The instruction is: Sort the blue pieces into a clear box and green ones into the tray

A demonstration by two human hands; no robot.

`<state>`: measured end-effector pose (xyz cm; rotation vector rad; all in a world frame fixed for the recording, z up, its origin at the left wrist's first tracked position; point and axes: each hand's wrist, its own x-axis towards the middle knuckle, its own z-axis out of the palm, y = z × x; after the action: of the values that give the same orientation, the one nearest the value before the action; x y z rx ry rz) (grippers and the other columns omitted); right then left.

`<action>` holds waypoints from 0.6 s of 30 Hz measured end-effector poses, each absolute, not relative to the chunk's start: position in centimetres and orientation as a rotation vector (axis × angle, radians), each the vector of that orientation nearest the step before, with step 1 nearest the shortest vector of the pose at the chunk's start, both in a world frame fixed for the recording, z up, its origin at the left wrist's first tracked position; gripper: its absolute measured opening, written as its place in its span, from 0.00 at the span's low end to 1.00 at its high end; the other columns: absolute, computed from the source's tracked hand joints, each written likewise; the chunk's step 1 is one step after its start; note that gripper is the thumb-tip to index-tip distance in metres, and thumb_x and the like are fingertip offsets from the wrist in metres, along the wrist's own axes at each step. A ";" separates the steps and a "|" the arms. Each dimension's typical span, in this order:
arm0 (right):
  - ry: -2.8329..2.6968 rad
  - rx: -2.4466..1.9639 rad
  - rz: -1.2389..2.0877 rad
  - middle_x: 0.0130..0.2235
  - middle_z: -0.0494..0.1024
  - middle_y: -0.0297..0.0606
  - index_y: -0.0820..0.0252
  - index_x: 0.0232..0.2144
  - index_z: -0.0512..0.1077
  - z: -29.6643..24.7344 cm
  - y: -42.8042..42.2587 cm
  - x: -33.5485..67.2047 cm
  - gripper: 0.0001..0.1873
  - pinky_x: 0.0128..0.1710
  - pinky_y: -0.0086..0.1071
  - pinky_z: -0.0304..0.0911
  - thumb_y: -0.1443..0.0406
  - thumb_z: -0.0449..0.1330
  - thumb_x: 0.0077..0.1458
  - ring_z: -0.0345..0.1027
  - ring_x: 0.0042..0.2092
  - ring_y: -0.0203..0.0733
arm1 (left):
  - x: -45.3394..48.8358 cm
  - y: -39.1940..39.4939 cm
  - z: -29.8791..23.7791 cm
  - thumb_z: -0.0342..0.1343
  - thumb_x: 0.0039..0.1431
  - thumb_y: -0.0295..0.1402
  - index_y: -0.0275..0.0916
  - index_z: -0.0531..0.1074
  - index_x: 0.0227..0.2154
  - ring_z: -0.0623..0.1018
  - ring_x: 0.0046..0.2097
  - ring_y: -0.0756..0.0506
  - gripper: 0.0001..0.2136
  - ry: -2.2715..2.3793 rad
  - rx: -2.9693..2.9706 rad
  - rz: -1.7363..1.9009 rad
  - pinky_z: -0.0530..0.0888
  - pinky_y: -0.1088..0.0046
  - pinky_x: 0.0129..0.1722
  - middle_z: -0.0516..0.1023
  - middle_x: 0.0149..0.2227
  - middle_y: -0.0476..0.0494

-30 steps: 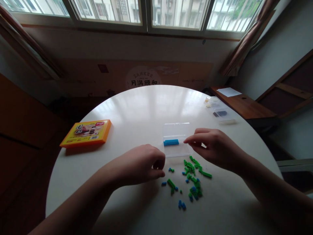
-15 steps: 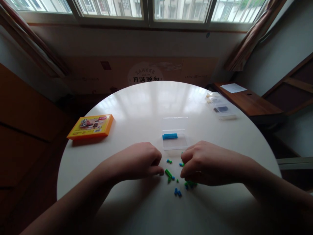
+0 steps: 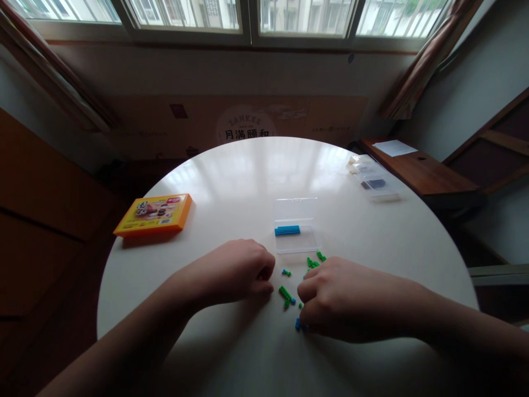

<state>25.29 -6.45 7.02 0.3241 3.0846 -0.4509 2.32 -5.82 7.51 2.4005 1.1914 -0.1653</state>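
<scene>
My left hand (image 3: pixel 250 270) hovers left of the small bricks, its fingers curled in toward the thumb; whatever they hold, if anything, is hidden. My right hand (image 3: pixel 334 300) is lower over the pile, fingers bent down beside some small blue bricks (image 3: pixel 298 324) and covering others. Between the hands lies a longer green brick piece (image 3: pixel 285 293) with a bit of blue at its end. Above it sits a little blue-and-green piece (image 3: pixel 286 272). More green bricks (image 3: pixel 313 263) show just beyond my right hand's knuckles.
Past the hands, an open clear plastic case (image 3: pixel 295 209) holds blue brick strips (image 3: pixel 287 230). An orange-and-yellow box (image 3: pixel 155 214) lies at the left of the round white table (image 3: pixel 231 182). Clear packets (image 3: pixel 374 179) rest at the far right, near a wooden desk (image 3: pixel 430 171).
My right hand has moved toward me and slightly left, uncovering green bricks near the case and covering the nearer ones. My left hand has barely shifted.
</scene>
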 end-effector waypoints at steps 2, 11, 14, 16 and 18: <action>3.084 0.320 -0.431 0.27 0.72 0.31 0.58 0.22 0.73 6.8 -6.6 25.3 0.12 0.27 0.33 0.49 0.69 0.57 0.57 0.56 0.27 0.34 | 2.3 -5.8 7.7 0.56 0.50 0.28 0.42 0.76 0.26 0.73 0.31 0.48 0.05 1.168 2.408 -0.147 0.65 0.73 0.31 0.78 0.29 0.50; 3.063 0.308 -0.426 0.27 0.72 0.32 0.58 0.22 0.71 7.0 -6.8 25.3 0.12 0.28 0.33 0.49 0.70 0.56 0.57 0.57 0.27 0.34 | 2.2 -5.9 7.5 0.55 0.50 0.25 0.44 0.77 0.26 0.74 0.31 0.49 0.08 1.122 2.451 -0.140 0.65 0.74 0.32 0.79 0.31 0.51; 3.116 0.450 -0.592 0.28 0.72 0.29 0.56 0.26 0.74 7.5 -5.4 26.3 0.09 0.29 0.29 0.52 0.69 0.58 0.57 0.61 0.29 0.32 | 2.2 -5.8 7.6 0.55 0.50 0.25 0.45 0.78 0.27 0.75 0.33 0.48 0.09 1.123 2.433 -0.154 0.66 0.73 0.33 0.79 0.31 0.51; 3.207 0.644 -0.706 0.31 0.74 0.30 0.55 0.32 0.77 7.7 -4.1 27.3 0.06 0.30 0.28 0.56 0.66 0.59 0.58 0.64 0.30 0.31 | 2.1 -5.8 7.7 0.55 0.51 0.25 0.45 0.78 0.27 0.75 0.33 0.48 0.09 1.124 2.423 -0.159 0.66 0.73 0.34 0.80 0.31 0.50; 3.273 0.859 -0.762 0.32 0.76 0.32 0.56 0.35 0.78 7.7 -2.8 28.1 0.06 0.31 0.27 0.58 0.65 0.60 0.59 0.66 0.31 0.31 | 2.2 -5.7 7.8 0.54 0.51 0.24 0.44 0.78 0.27 0.75 0.32 0.48 0.09 1.127 2.425 -0.166 0.66 0.73 0.33 0.79 0.31 0.50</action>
<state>28.09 -2.85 7.74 0.8588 3.2735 -0.7621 2.18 -5.73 7.77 2.4248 1.1267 -0.1660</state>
